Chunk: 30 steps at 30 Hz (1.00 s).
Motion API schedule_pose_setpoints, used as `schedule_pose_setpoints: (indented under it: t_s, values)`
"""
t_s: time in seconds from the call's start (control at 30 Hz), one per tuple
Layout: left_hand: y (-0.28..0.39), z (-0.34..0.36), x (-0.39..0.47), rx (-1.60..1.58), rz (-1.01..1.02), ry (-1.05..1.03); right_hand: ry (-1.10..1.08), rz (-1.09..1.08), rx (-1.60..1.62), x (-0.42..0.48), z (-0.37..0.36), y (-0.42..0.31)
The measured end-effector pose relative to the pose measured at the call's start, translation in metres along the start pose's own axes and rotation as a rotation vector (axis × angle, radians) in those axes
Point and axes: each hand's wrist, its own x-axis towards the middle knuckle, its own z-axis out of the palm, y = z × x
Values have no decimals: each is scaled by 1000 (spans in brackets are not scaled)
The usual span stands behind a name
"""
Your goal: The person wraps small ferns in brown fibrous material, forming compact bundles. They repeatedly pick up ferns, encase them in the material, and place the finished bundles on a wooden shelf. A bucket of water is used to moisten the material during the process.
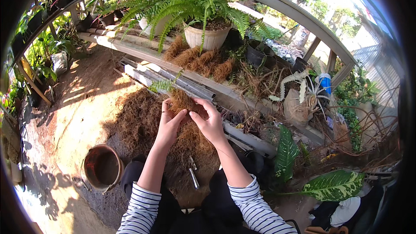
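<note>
Between both hands I hold a wad of brown coir fibre (180, 100) wrapped about the base of a small fern (162, 85), whose green fronds stick out at the far left side. My left hand (170, 122) grips the wad from the left, thumb on the near face. My right hand (207, 118) closes on it from the right, its thumb close to the left one. Part of the fingers is hidden behind the fibre. Below the hands lies a heap of loose coir (138, 122). A metal-handled tool (194, 178) rests on the ground between my knees.
A brown bucket (103, 168) stands at the left. Ahead, several coir bundles (198, 60) line a slatted bench (143, 52) beside a white pot of fern (208, 37). Metal bars (162, 74) lie before the bench. A spotted leaf (334, 185) spreads at the right.
</note>
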Motion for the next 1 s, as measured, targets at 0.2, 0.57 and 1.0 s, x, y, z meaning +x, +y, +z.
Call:
schedule_pose_setpoints:
  t_s: [0.2, 0.57, 1.0]
  values:
    - [-7, -2, 2, 45, 55, 33, 73, -238, -252, 4, -3, -9]
    - [-11, 2, 6, 46, 76, 72, 114, -237, -328, 5, -10, -5]
    - [-23, -12, 12, -185, -80, 341, -108, 101, -319, -13, -5, 22]
